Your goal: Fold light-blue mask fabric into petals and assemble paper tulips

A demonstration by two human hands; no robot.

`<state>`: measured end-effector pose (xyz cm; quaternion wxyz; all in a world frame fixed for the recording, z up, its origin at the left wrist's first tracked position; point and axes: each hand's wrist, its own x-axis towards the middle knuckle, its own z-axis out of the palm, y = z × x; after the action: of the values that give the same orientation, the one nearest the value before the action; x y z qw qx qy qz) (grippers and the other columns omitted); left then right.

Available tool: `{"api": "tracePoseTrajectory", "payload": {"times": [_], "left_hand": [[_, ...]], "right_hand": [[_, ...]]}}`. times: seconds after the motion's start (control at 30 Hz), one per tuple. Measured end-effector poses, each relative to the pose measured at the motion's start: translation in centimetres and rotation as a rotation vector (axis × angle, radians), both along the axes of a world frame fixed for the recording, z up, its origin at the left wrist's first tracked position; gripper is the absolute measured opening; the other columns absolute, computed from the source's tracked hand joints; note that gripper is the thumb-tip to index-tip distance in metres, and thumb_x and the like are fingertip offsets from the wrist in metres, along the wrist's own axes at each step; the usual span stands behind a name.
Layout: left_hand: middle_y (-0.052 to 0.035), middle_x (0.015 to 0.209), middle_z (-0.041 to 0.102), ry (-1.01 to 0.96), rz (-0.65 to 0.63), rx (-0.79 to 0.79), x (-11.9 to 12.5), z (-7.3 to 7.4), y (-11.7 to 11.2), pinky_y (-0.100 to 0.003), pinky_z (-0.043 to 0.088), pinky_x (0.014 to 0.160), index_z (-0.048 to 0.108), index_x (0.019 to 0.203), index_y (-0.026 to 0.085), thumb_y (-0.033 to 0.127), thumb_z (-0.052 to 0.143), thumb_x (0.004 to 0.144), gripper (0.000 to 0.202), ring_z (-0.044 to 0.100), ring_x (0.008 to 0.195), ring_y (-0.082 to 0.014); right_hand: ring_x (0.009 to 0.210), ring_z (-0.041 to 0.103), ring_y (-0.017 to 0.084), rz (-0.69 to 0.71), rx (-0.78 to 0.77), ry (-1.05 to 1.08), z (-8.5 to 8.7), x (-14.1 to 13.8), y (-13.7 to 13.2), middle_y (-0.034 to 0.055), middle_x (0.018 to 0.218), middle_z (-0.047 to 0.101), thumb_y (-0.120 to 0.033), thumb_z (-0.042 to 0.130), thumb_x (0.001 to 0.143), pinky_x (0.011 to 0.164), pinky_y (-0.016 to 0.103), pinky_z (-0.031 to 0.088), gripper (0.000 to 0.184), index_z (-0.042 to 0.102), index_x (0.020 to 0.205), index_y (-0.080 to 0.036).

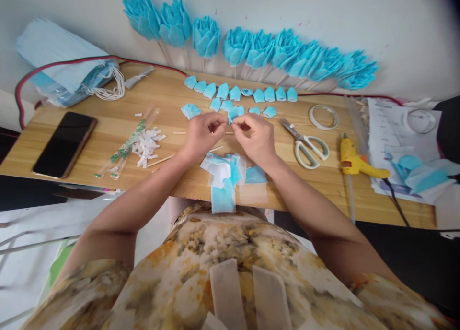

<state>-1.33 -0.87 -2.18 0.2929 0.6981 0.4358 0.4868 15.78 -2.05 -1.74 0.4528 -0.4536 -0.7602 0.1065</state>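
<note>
Where the worktop (158, 95) comes nearest the patterned garment (230, 239), loose blue & white sheets (223, 196) overlap, one jutting past the edge; thin, floppy stuff, prob. v. light & quick to slide. A bit farther out, thin sticks (160, 160) lie flat: stiff, I'd guess, but easy to snap.

Next, the left hand (203, 134) & right hand (257, 137) meet above the wood, fingers of each clamped in a pinch on a small blue piece (231, 119), which sits btwn the two sets of fingertips. It looks like soft nonwoven cloth: next to no weight, not v. slippery, likely to take a crease & keep it. Best hold = light pinch at opp. edges, thumb vs. index; a hard tug could stretch or tear it. Can't tell its exact folds, bc it's small & partly covered.

Past that, folded blue pieces (223, 91) stand about in rough rows; they look hollow, so may squash if squeezed mid-body. Take by the base. Farthest, blue flowers (235, 47) lean by the wall (273, 8): soft petals, prob. crushable, so grip the stems (185, 59) instead.
</note>
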Motion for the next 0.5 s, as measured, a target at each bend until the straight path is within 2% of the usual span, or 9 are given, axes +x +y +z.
{"api": "tracePoseTrajectory", "payload": {"times": [0.13,0.5], "left_hand": [[0.003,0.059,0.057,-0.02,0.002,-0.021,0.08,0.0,-0.04,-0.025,0.035,0.057,0.07,0.071,0.017,0.021,0.064,0.078,0.01,0.044,0.055,-0.0091],[0.0029,0.059,0.056,-0.014,0.013,-0.094,0.13,0.36,-0.05,-0.025,0.035,0.057,0.065,0.067,0.018,0.019,0.06,0.077,0.012,0.041,0.055,-0.0094]], "right_hand": [[0.07,0.061,0.016,-0.002,0.006,-0.008,-0.01,0.05,0.05,-0.0003,0.072,0.069,-0.016,0.059,0.086,0.073,0.03,0.047,0.014,0.063,0.075,-0.022],[0.068,0.058,0.014,0.033,-0.039,0.062,0.22,0.01,-0.09,-0.0006,0.071,0.066,-0.016,0.06,0.085,0.072,0.03,0.046,0.013,0.063,0.073,-0.022]]}}
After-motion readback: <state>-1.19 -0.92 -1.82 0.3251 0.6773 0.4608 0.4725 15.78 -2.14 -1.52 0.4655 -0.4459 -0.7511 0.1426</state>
